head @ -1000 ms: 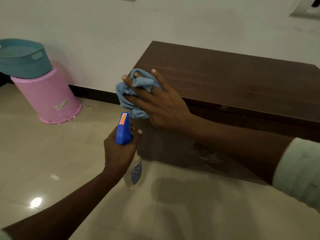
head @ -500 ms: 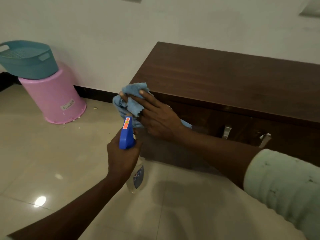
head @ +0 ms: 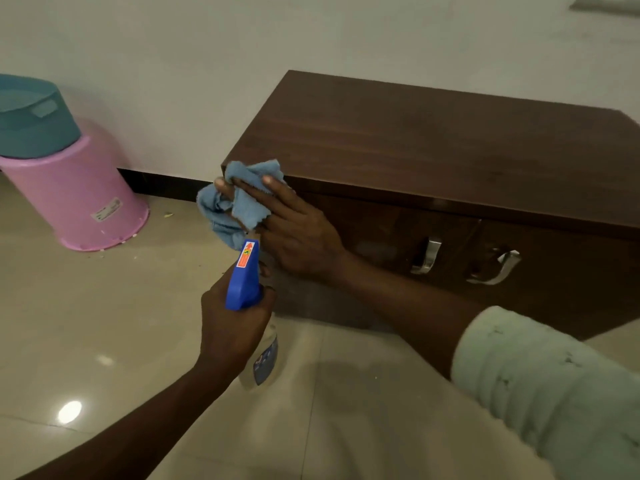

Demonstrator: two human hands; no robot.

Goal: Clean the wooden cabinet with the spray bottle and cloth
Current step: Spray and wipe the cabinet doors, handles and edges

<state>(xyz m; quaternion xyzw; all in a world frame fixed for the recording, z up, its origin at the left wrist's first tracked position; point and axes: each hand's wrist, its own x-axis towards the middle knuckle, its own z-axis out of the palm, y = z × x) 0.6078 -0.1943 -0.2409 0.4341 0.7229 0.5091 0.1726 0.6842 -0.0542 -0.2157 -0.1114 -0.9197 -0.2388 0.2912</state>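
A low dark wooden cabinet (head: 433,140) stands against the white wall, with two metal handles on its front. My right hand (head: 298,233) presses a crumpled blue cloth (head: 235,202) against the cabinet's front left corner, just under the top edge. Below it, my left hand (head: 232,323) grips a spray bottle (head: 246,278) with a blue trigger head and a pale body; its nozzle points up toward the cloth. The bottle's lower part is partly hidden behind my hand.
An upturned pink bucket (head: 79,202) sits on the tiled floor (head: 104,323) at the left, with a teal basket (head: 31,123) on top of it. A dark skirting runs along the wall between bucket and cabinet. Small crumbs lie near the bucket.
My right hand slid the cloth down from the cabinet's top corner onto its front face, then back up to the front edge. The view shifted, so both handles now show. The bottle stayed put.
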